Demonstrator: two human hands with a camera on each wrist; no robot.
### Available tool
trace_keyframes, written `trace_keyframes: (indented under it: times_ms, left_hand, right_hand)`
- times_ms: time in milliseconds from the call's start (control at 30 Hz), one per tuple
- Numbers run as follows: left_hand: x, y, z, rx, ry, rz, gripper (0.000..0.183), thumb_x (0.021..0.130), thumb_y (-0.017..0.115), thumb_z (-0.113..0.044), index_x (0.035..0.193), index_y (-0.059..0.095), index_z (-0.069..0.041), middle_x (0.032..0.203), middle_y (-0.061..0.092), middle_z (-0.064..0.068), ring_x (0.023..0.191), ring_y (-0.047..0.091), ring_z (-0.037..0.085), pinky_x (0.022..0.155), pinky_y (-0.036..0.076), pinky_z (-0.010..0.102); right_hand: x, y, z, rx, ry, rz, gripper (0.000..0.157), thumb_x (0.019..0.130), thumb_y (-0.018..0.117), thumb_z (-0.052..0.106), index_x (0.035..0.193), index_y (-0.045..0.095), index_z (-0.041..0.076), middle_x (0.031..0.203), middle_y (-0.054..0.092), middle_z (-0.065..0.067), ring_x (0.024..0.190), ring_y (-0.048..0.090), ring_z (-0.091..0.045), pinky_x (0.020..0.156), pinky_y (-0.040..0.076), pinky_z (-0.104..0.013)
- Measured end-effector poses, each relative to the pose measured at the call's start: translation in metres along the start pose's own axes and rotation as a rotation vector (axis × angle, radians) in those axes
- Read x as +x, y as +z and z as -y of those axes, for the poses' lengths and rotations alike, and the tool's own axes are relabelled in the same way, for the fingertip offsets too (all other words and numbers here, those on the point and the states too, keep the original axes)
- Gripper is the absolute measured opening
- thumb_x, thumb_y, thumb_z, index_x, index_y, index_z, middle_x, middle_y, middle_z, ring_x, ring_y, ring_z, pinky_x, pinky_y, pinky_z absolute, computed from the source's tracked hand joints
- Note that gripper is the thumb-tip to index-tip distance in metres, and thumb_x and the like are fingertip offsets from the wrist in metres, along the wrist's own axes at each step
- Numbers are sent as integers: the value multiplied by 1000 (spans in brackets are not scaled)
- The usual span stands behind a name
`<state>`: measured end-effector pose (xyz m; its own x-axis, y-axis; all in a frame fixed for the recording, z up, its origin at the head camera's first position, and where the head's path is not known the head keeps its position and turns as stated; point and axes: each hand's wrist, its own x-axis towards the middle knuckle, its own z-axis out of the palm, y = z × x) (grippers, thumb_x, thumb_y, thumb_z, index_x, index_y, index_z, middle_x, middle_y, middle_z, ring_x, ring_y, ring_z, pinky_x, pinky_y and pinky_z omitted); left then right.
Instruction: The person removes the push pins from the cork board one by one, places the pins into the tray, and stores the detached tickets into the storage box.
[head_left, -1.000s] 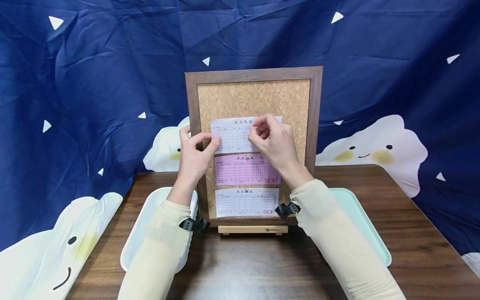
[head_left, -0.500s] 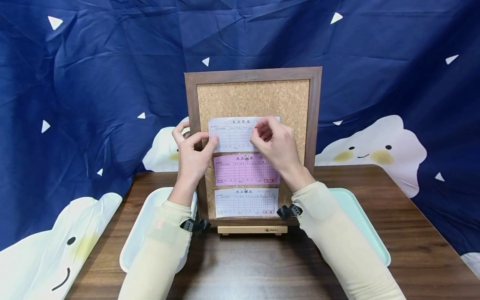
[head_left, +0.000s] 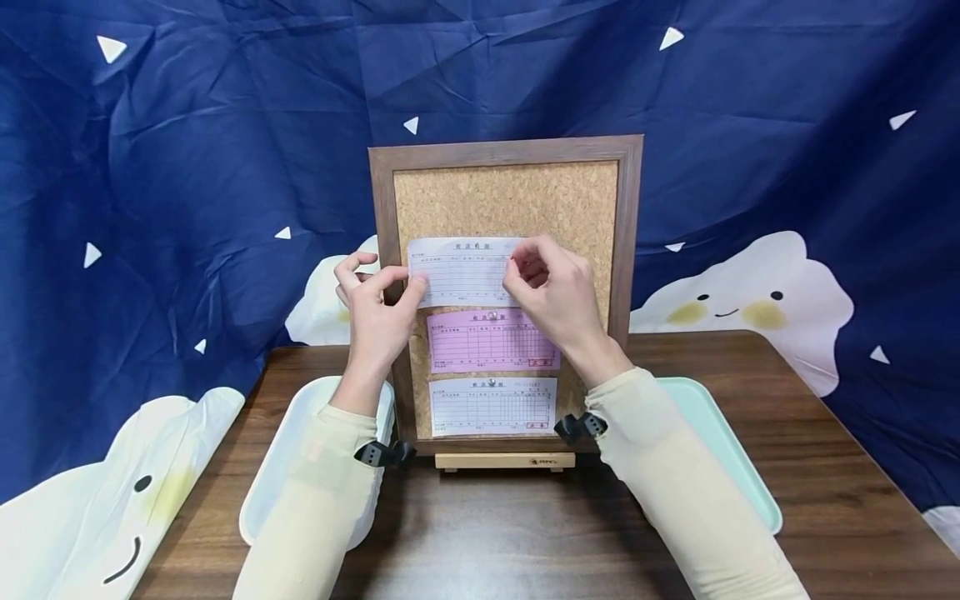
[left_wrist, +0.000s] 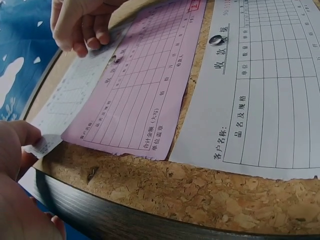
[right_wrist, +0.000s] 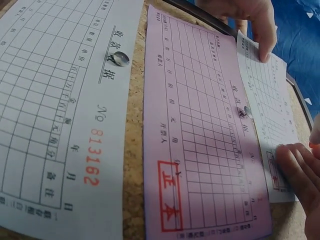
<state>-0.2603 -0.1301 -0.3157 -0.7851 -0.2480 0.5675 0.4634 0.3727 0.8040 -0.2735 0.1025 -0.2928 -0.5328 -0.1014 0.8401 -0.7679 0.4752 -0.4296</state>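
Observation:
A white receipt slip point(head_left: 461, 273) lies against the upper-middle part of the framed corkboard point(head_left: 502, 200). My left hand point(head_left: 378, 321) pinches its left edge between thumb and index finger, the other fingers spread past the frame. Over the slip's right part, my right hand point(head_left: 558, 296) pinches a small orange-red object point(right_wrist: 314, 145), mostly hidden by the fingers. Directly beneath hangs a pink receipt slip point(head_left: 480, 343), held by a shiny round pin point(right_wrist: 246, 112). Lowest is another white receipt slip point(head_left: 487, 408) with a similar pin point(right_wrist: 121, 58). The top slip's right end is hidden in the head view.
The board leans on a small wooden easel point(head_left: 504, 461) on a dark wood table point(head_left: 480, 533). A white tray point(head_left: 270, 483) stands at the left, a mint-green tray point(head_left: 738, 454) at the right, both partly behind the sleeves. A blue cloth point(head_left: 225, 125) hangs behind.
The top white slip has slid left and slightly down, together with my left hand. My right hand has moved slightly right and down, still pinching the orange-red object.

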Motion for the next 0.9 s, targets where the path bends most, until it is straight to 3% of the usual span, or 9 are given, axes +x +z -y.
trace_keyframes:
  times_ms: [300,467,567,900]
  left_hand:
    - [0,-3,3,-51,-6,18,25,95,78,-21,98,78,4,119,30,-5,125,28,21,105,32,41]
    - [1,-5,5,-104,10,13,24,95,78,-17,97,77,6,113,29,-7,100,36,13,81,33,26]
    - [1,-5,6,-116,10,12,23,94,78,-16,97,77,7,111,30,-7,83,35,14,70,30,23]
    - [2,-8,8,-146,5,-8,22,94,77,-11,97,74,11,109,34,-5,77,33,13,65,28,19]
  right_hand:
    - [-2,-1,-1,16,-27,-27,4,90,72,-4,94,72,-2,83,78,-16,70,74,-24,67,53,-10]
    - [-2,-4,-3,24,-45,-38,4,91,72,-3,94,73,-5,84,78,-18,69,74,-25,67,53,-8]
    - [-2,-6,-4,30,-50,-42,5,91,71,-2,93,74,-6,86,79,-19,70,75,-25,68,54,-8]
    - [-4,-11,-6,51,-19,-30,6,91,74,-4,96,76,-7,90,80,-20,73,77,-28,70,55,-7]
